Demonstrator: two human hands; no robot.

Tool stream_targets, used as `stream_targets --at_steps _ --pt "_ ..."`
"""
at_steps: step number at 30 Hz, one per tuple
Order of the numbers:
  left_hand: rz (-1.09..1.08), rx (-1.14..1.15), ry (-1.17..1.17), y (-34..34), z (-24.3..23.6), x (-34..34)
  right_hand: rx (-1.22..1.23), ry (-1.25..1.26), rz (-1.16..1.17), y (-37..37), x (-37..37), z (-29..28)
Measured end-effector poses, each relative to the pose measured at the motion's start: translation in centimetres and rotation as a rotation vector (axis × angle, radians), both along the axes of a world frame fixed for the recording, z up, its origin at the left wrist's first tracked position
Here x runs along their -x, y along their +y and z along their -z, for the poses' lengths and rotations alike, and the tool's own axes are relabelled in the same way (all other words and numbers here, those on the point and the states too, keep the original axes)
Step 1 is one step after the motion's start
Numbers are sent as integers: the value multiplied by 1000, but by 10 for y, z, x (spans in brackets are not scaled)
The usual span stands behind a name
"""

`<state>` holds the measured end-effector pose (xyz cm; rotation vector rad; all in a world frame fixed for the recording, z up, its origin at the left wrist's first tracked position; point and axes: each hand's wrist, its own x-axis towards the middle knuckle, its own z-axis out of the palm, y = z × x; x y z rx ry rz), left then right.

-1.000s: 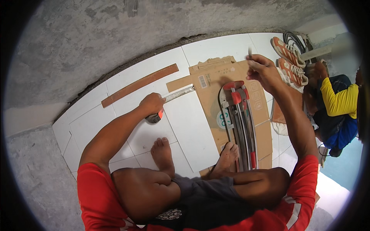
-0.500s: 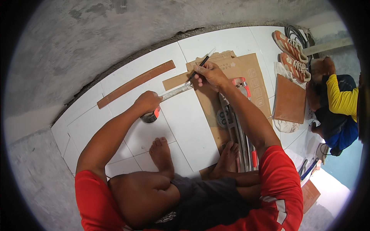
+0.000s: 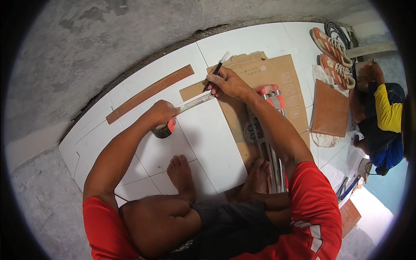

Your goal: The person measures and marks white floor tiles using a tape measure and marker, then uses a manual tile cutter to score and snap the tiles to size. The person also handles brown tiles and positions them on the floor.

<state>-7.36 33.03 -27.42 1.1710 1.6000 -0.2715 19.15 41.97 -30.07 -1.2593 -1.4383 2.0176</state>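
Observation:
My left hand (image 3: 162, 112) is closed on a dark tape measure (image 3: 163, 130) with a red part, its pale blade (image 3: 192, 103) pulled out along the top edge of a white tile (image 3: 211, 143) lying before me. My right hand (image 3: 225, 83) grips a black pen (image 3: 219, 64) with a pale cap, held slanting over the blade's far end, fingers at the tile's upper corner. Under my right arm lies a red-and-silver tile cutter (image 3: 272, 95) on brown cardboard (image 3: 292, 80). Whether the pen's tip touches the tile is too small to tell.
A narrow brown strip (image 3: 149, 93) lies on the white tiled floor (image 3: 242, 34) by the grey wall (image 3: 99, 39). At right are shoes (image 3: 330, 47), a square brown tile (image 3: 329, 108), a cable coil (image 3: 337, 32) and a co-worker in yellow sleeves (image 3: 385, 108).
My right hand, with the pen, has come left and down from over the cardboard to the blade's end. My left hand has shifted slightly left with the tape measure.

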Motion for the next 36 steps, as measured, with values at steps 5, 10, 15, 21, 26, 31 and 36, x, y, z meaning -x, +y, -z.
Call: stream_targets --at_steps 5,10,15,21,26,31,36 --pt "-94 67 -57 4 -3 0 -44 -11 -71 1 1 3" --pt "-64 57 -55 6 -9 0 -78 -55 -112 0 4 -1" --pt "-67 81 -36 8 -14 -3 -97 -27 -112 -1 6 -2" --pt "-32 64 -31 7 -13 -1 -153 -29 -130 -3 8 -2" --pt "-40 78 -23 8 -12 -2 -150 -53 -148 -1 7 0" --pt "-53 52 -49 4 -4 1 -100 -38 -99 -1 5 1" --pt "-72 34 -47 2 -4 1 -72 -57 -42 -2 6 1"
